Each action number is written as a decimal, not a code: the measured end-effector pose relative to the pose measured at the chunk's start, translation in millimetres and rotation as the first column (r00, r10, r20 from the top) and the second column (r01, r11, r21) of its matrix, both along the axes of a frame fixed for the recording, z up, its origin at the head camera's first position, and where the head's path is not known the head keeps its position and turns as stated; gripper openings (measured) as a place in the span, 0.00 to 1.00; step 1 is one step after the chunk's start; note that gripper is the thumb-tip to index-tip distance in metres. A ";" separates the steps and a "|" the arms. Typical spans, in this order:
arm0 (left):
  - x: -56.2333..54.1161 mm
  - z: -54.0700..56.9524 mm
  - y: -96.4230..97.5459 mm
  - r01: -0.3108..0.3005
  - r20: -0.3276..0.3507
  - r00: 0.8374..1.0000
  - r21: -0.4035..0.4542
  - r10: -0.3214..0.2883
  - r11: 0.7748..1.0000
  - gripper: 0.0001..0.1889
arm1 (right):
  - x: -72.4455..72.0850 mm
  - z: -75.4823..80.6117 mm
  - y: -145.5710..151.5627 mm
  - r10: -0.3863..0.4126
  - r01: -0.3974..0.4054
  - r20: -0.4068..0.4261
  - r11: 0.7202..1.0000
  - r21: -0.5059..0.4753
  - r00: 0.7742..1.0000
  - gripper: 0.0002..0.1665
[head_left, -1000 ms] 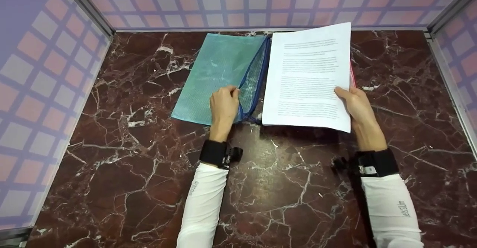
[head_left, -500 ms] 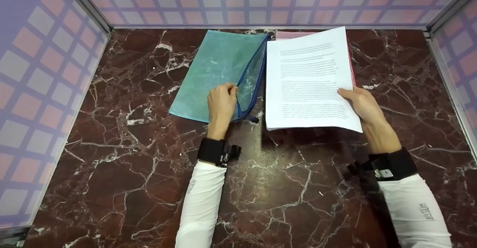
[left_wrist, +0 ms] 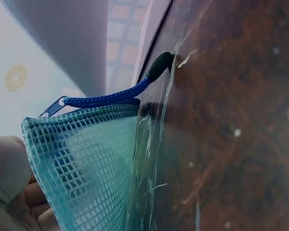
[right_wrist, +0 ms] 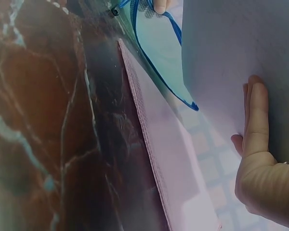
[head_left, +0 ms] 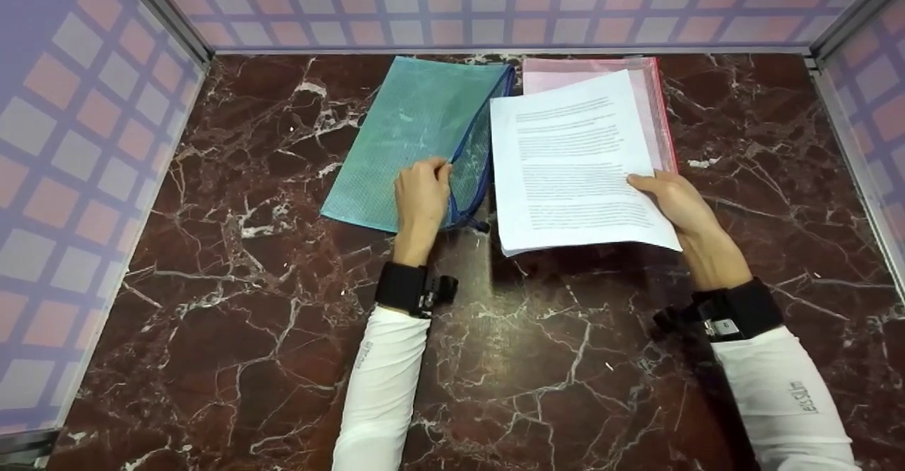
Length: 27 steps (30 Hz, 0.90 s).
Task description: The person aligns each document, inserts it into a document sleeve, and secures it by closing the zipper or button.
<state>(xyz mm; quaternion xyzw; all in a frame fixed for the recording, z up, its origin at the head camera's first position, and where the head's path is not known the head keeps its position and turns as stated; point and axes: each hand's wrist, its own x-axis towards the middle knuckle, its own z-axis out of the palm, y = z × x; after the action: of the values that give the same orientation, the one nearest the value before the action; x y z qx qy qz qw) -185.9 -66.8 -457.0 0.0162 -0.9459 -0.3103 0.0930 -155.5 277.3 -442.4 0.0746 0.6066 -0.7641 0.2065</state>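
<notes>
A teal mesh zipper pouch [head_left: 396, 131] with blue edging lies on the table, its right side gaping. My left hand [head_left: 422, 192] pinches the upper layer at that opening and lifts it. In the left wrist view the pouch's mesh corner [left_wrist: 86, 159] stands up off the table, with a blue zipper cord [left_wrist: 106, 99] hanging from it. My right hand [head_left: 679, 202] holds a sheaf of printed paper [head_left: 576, 174] by its right edge, thumb on top. From the right wrist view, its fingers [right_wrist: 256, 115] lie against the underside of the paper [right_wrist: 221, 57]. The sheaf's left edge is beside the pouch opening.
A pink mesh pouch [head_left: 654, 103] with a red edge lies partly under the paper. The dark red marble table [head_left: 537, 358] is bounded by a checked back wall [head_left: 488, 11] and side walls [head_left: 85, 174].
The sheaf has come down from the back and moved left towards the teal pouch, uncovering more of the pink pouch. My left hand keeps its hold with little movement.
</notes>
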 end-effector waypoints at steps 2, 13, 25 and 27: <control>0.6 0.3 0.6 0.008 -0.005 1.000 0.003 -0.008 1.000 0.13 | -1.7 -0.3 -2.5 0.007 -0.007 -0.009 1.000 -0.007 1.000 0.23; 3.3 1.0 0.6 0.028 -0.026 0.999 -0.006 -0.028 1.000 0.13 | -11.6 -5.5 -22.0 -0.056 0.056 -0.003 0.996 0.063 0.998 0.17; 3.7 3.2 -3.6 0.077 -0.030 0.997 -0.007 -0.077 0.997 0.12 | -20.7 -12.2 -39.7 -0.149 0.151 -0.033 0.986 0.078 0.988 0.14; 3.5 3.6 -4.1 0.084 -0.027 0.996 -0.006 -0.084 0.996 0.12 | -21.7 -13.6 -42.0 -0.153 0.154 -0.031 0.986 0.065 0.988 0.14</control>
<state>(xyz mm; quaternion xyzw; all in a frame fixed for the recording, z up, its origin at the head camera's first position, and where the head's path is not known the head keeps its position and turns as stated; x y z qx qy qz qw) -182.4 -70.9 -453.4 -0.0281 -0.9451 -0.3119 0.0929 -177.2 235.3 -456.0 0.1183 0.6270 -0.7578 0.1366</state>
